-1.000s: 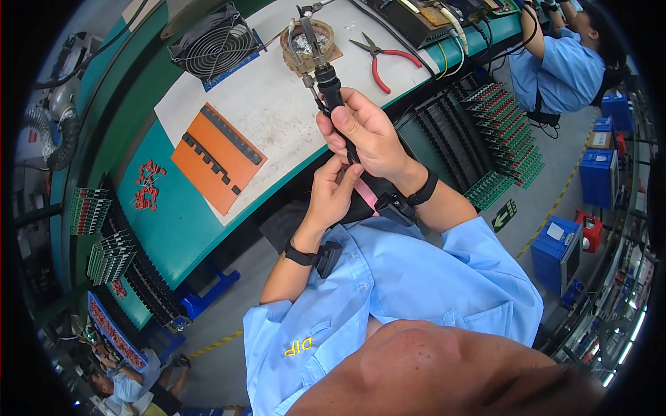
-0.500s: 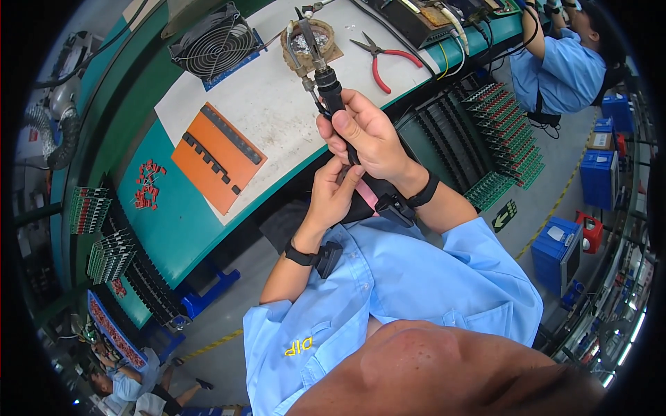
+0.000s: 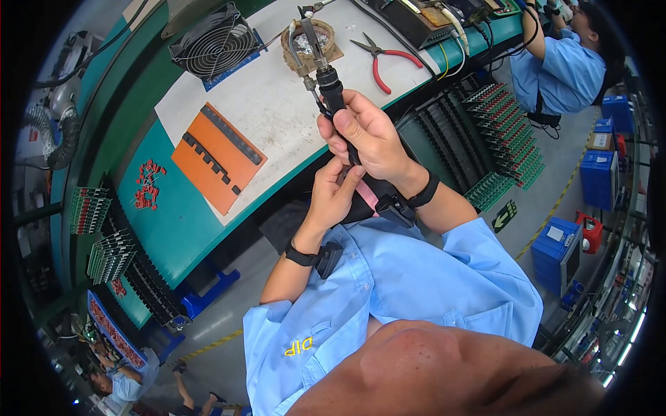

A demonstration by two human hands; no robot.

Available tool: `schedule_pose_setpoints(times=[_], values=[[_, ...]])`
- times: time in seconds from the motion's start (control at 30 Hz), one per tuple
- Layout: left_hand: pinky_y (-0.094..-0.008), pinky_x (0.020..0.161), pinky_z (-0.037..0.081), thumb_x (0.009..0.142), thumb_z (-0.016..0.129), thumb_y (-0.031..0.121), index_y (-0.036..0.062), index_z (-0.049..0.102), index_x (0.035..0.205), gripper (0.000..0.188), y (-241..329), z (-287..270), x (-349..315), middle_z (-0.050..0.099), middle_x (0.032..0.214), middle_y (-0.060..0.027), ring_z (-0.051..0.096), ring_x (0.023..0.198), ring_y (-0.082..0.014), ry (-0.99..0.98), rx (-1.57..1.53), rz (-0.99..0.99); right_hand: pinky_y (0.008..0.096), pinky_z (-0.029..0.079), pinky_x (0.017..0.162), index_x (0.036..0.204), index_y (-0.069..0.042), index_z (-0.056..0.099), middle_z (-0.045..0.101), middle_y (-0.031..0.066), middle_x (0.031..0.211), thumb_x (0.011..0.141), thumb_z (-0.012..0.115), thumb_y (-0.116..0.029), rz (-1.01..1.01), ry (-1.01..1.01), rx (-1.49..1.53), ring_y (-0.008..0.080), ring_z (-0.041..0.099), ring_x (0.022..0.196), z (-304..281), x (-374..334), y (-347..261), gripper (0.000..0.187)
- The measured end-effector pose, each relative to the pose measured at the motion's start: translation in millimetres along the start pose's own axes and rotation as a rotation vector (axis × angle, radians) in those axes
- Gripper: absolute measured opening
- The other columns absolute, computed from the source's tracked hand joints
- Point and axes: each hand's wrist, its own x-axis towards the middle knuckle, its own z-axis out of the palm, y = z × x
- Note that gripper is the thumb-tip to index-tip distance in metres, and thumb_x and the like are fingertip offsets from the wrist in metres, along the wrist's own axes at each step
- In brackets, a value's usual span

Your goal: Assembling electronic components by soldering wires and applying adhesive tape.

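A soldering iron (image 3: 330,84) with a black handle and a thin side tube is in my hands, its metal end pointing away from me. My right hand (image 3: 373,142) wraps round the handle, with the thumb lying along it. Just below, the fingers of my left hand (image 3: 331,197) are closed on the black rear end or cable of the iron; the exact grip is partly hidden. The iron's metal end lies over a round brown dish (image 3: 288,52) holding shiny silvery bits. Red-handled pliers (image 3: 379,61) lie spread on the white sheet to the right of the iron.
An orange board (image 3: 201,173) with black parts and a pile of small red components (image 3: 148,184) lie to the left. A fan (image 3: 218,52) stands at the back. Racks of green circuit boards (image 3: 510,132) are on the right. Co-workers sit at upper right and lower left.
The iron's metal end has shifted very slightly to the right over the dish; both hands keep their hold. At lower left, a co-worker's legs have moved.
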Motion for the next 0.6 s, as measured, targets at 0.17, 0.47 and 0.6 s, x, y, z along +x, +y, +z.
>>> schedule_pose_setpoints(times=[0.17,0.47,0.6], values=[[-0.0215,0.074,0.044,0.099,0.06,0.008,-0.0028,0.06,0.104,0.012,4.0,2.1,1.1,0.06,0.091,0.0005,0.052,0.082,-0.0052,0.01,0.034,0.018,0.019,0.041,0.059,0.129,-0.002,0.044,0.058,0.0063,0.096,0.103,0.055,-0.029,0.006,0.004,0.01,0.0063,0.047,0.071,0.5,0.3,-1.3,0.039],[-0.0214,0.074,0.044,0.099,0.06,0.008,-0.0023,0.061,0.104,0.012,1.1,-0.6,0.3,0.06,0.09,0.0004,0.051,0.081,-0.0061,0.004,0.021,0.0,0.0198,0.042,0.06,0.129,-0.002,0.044,0.058,0.0061,0.096,0.103,0.055,-0.029,0.0,-0.002,0.01,0.0064,0.047,0.071,-1.4,1.2,1.0,0.039],[-0.0212,0.075,0.043,0.099,0.061,0.008,-0.0023,0.061,0.104,0.012,2.2,0.5,1.4,0.06,0.091,0.0003,0.051,0.082,-0.0059,0.005,0.01,0.025,0.0198,0.042,0.06,0.129,-0.002,0.044,0.058,0.006,0.096,0.103,0.055,-0.028,0.003,0.003,0.005,0.0064,0.047,0.07,-0.6,1.3,0.5,0.038]])
